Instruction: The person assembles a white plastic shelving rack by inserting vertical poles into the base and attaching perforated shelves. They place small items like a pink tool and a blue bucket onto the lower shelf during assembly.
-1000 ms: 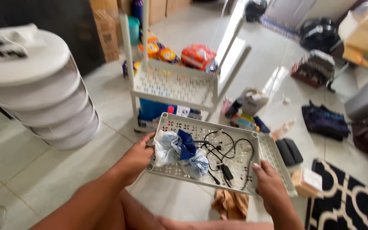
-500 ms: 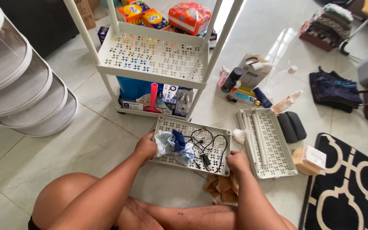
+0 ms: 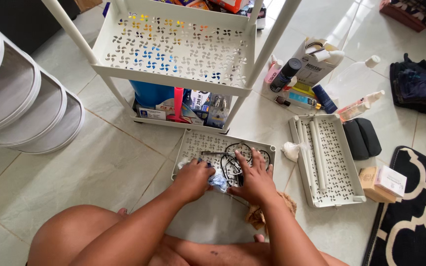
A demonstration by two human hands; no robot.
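White perforated plastic tray (image 3: pixel 200 143) is lying flat on the tiled floor (image 3: pixel 75 172), just in front of the shelving cart (image 3: pixel 173 54), so both hands are working down into it from above. Left hand (image 3: pixel 192 178) is curling over a crumpled blue and white cloth (image 3: pixel 218 181) at the tray's near edge, fingers bunching it, so it reads as grasping the cloth. Right hand (image 3: pixel 255 180) is lying flat, fingers spread, pressing on the black cables (image 3: pixel 232 156) tangled inside the tray; it is pinning them, not clenching anything. 2nd tray (image 3: pixel 341 177) is sitting to the right, apart from the first, with 2 white poles (image 3: pixel 316 152) lying along it, probably parked there out of the way. Bottles and tubes (image 3: pixel 297 88) are clustering on the floor by the cart's leg. Brown cloth (image 3: pixel 257 216) is peeking out under the right wrist. Small boxes (image 3: pixel 383 183) are resting on the rug's (image 3: pixel 420 221) edge.
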